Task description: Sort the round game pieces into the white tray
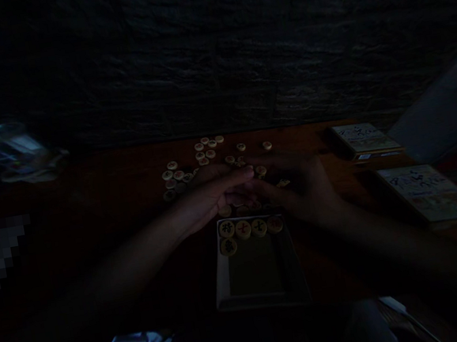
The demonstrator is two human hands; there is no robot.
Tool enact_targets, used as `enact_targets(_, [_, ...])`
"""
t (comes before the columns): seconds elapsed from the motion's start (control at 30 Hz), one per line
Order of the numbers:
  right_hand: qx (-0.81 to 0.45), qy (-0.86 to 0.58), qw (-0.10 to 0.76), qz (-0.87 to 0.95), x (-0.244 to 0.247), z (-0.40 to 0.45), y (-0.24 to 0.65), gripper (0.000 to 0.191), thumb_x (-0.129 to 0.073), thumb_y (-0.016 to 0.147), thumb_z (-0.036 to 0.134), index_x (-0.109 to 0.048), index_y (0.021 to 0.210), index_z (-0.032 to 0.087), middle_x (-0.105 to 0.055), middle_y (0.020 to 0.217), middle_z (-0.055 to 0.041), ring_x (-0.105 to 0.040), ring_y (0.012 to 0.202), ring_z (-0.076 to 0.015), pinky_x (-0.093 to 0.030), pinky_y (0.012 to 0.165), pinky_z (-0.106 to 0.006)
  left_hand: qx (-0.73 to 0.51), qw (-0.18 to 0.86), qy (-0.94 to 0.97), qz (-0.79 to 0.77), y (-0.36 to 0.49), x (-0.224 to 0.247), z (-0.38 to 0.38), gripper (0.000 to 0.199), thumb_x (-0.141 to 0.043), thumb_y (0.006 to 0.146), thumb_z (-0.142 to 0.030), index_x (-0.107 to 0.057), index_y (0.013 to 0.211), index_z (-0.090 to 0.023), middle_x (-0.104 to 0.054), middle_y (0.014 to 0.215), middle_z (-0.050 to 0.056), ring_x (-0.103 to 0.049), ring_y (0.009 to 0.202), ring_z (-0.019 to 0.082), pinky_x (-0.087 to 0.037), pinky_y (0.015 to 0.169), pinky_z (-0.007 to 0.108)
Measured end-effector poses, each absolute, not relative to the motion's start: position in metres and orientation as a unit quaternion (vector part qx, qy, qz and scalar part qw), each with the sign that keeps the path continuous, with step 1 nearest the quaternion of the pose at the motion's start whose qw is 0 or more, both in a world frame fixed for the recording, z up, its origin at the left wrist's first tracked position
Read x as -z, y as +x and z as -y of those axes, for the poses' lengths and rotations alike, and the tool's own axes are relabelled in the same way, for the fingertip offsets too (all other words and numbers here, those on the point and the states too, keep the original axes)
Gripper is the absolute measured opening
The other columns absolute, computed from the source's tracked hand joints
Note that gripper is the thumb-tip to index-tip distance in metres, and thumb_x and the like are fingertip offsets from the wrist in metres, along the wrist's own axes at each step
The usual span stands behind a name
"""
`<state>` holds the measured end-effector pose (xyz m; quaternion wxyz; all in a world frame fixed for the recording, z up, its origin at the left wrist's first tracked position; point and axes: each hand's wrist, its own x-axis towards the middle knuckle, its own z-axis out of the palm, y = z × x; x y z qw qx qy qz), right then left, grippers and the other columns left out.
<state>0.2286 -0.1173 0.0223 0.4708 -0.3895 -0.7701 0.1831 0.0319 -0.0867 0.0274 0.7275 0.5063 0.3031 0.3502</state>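
In dim light, my left hand (218, 189) and my right hand (307, 181) come together just beyond a shallow box (224, 288). My left thumb lies over curled fingers; whatever they may hold is hidden. The right thumb reaches to the left hand, apart from its shadowed fingers. In the gap of the right hand a Chinese chess piece (260, 171) shows. Along the box's far edge lies a row of round Chinese chess pieces (243, 229), with red or black characters. One black-marked piece (228, 247) starts a second row at the left.
Loose Chinese chess pieces (179, 174) lie scattered on the wooden table (125, 182) behind my hands. Two flat printed boxes (365, 136) rest at the right. A clear cup (19, 150) with a straw stands far left. A dark stone wall (208, 51) closes the back.
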Motion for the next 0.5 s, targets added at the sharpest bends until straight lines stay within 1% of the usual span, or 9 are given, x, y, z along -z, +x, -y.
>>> enact_targets(0.07, [-0.18, -0.393, 0.473, 0.768, -0.0221, 0.1176, 0.2288, 0.035, -0.075, 0.091, 0.036, -0.075, 0.123, 0.024, -0.079, 0.11, -0.0061, -0.075, 0.085, -0.019, -0.059, 0.072, -0.031, -0.346, 0.728, 0.511, -0.298, 0.0315, -0.0272, 0.0865, 0.029, -0.078, 0.085, -0.036, -0.077, 0.09, -0.007, -0.078, 0.085, 0.013, -0.074, 0.073, 0.018, -0.059, 0.071, 0.029])
enact_targets(0.17, [-0.179, -0.394, 0.471, 0.769, -0.0234, 0.1188, 0.2288, 0.035, -0.075, 0.091, 0.035, -0.075, 0.124, 0.024, -0.08, 0.107, -0.0056, -0.074, 0.08, -0.0174, -0.058, 0.069, -0.03, -0.346, 0.731, 0.508, -0.297, 0.0315, -0.0268, 0.0867, 0.032, -0.077, 0.085, -0.039, -0.077, 0.09, -0.007, -0.078, 0.084, 0.012, -0.074, 0.071, 0.018, -0.059, 0.071, 0.031])
enact_targets(0.23, [-0.184, -0.393, 0.468, 0.77, -0.0243, 0.1194, 0.2286, 0.034, -0.075, 0.091, 0.034, -0.074, 0.124, 0.024, -0.08, 0.106, -0.0053, -0.073, 0.077, -0.0167, -0.058, 0.068, -0.029, -0.348, 0.731, 0.505, -0.3, 0.0316, -0.0272, 0.0871, 0.031, -0.078, 0.085, -0.038, -0.076, 0.087, -0.008, -0.078, 0.082, 0.012, -0.073, 0.07, 0.018, -0.059, 0.069, 0.03])
enact_targets(0.4, [-0.186, -0.397, 0.469, 0.767, -0.0235, 0.119, 0.2282, 0.036, -0.076, 0.09, 0.036, -0.075, 0.123, 0.023, -0.079, 0.112, -0.0071, -0.075, 0.086, -0.0191, -0.059, 0.074, -0.031, -0.355, 0.724, 0.512, -0.298, 0.031, -0.0283, 0.0872, 0.025, -0.079, 0.083, -0.033, -0.076, 0.085, -0.008, -0.078, 0.083, 0.011, -0.074, 0.072, 0.018, -0.059, 0.07, 0.028])
enact_targets(0.5, [-0.182, -0.389, 0.468, 0.772, -0.0233, 0.1187, 0.2288, 0.034, -0.075, 0.091, 0.034, -0.075, 0.123, 0.023, -0.079, 0.109, -0.0066, -0.074, 0.081, -0.0177, -0.059, 0.072, -0.031, -0.352, 0.735, 0.505, -0.285, 0.0307, -0.0276, 0.0868, 0.025, -0.08, 0.083, -0.033, -0.076, 0.085, -0.009, -0.078, 0.083, 0.011, -0.074, 0.071, 0.017, -0.06, 0.069, 0.028])
